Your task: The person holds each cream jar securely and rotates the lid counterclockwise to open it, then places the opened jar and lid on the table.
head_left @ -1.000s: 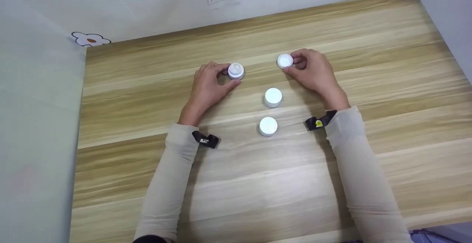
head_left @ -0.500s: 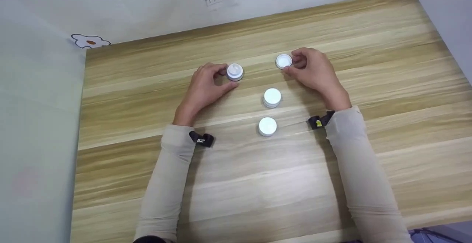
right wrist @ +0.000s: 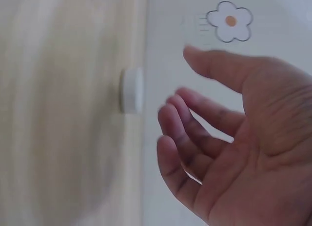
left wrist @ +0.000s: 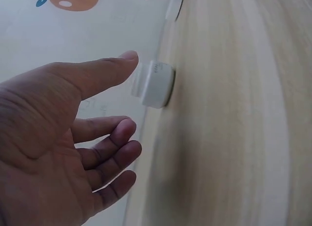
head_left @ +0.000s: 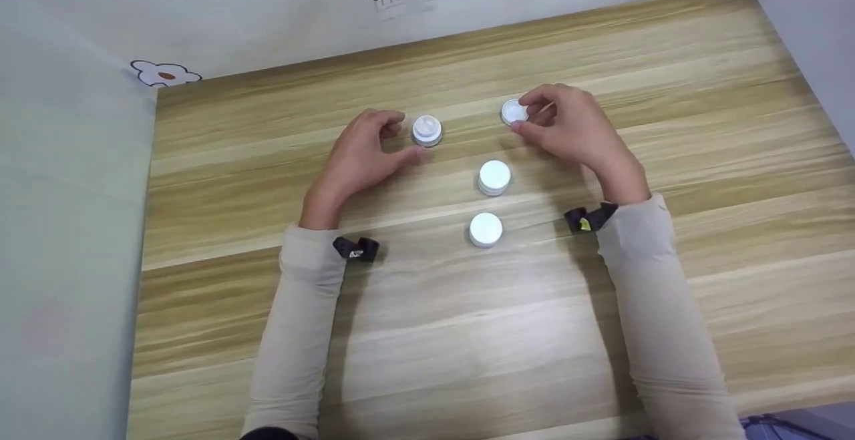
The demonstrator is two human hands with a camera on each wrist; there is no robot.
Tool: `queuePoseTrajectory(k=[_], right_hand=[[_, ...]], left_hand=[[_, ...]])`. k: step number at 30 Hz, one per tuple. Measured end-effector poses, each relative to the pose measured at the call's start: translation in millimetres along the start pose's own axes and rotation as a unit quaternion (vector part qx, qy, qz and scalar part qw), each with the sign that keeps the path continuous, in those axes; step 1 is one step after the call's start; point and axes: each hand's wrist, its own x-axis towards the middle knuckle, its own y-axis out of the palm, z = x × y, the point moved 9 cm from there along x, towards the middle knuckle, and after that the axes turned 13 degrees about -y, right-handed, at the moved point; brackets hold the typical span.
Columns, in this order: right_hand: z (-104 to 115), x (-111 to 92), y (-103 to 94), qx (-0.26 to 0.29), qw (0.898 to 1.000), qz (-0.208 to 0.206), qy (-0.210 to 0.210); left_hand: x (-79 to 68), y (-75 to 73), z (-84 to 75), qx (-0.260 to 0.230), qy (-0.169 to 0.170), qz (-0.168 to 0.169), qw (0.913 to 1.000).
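Note:
A small white jar (head_left: 427,131) without its lid stands upright on the wooden table; its white side and clear neck show in the left wrist view. Beside it, my left hand (head_left: 364,149) is apart from the jar, thumb and fingers spread with nothing between them. Farther right lies a white lid (head_left: 514,112), its hollow side up. My right hand (head_left: 568,123) hovers by this lid, and in the right wrist view the lid (right wrist: 131,91) rests on the table clear of the loosely bent fingers. Both palms hold nothing.
Two white lidded jars, a farther one (head_left: 494,177) and a nearer one (head_left: 485,230), stand between my arms. The wooden table (head_left: 234,159) meets a pale wall covering (head_left: 267,13) with flower prints at the back.
My left hand has let go of the open jar and drawn back to the left. My right hand has released the lid and risen slightly off it. Jar and lid stay in place.

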Motion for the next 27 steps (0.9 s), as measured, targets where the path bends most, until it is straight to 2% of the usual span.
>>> queuePoseTrajectory(k=[8,16,20,27], right_hand=[[22.0,-7.5,7.3,-0.013,0.997,0.068,-0.046],[34.2,-14.3,22.4,-0.031,0.983,0.155,-0.097],[37.5,-17.2,28.9,-0.035,0.975,0.187,-0.116],[41.7,-20.5,39.1,-0.006,0.966,0.225,-0.128]], left_hand=[[-6.4,-2.8,-8.2,0.018,0.008,0.007,0.9998],[-14.3,-7.2,-17.4,-0.004,0.016,0.001,0.9999],[-17.6,-6.6,-26.6,-0.013,0.043,-0.004,0.999],[-20.2,-2.9,-42.0,-0.025,0.102,-0.017,0.9943]])
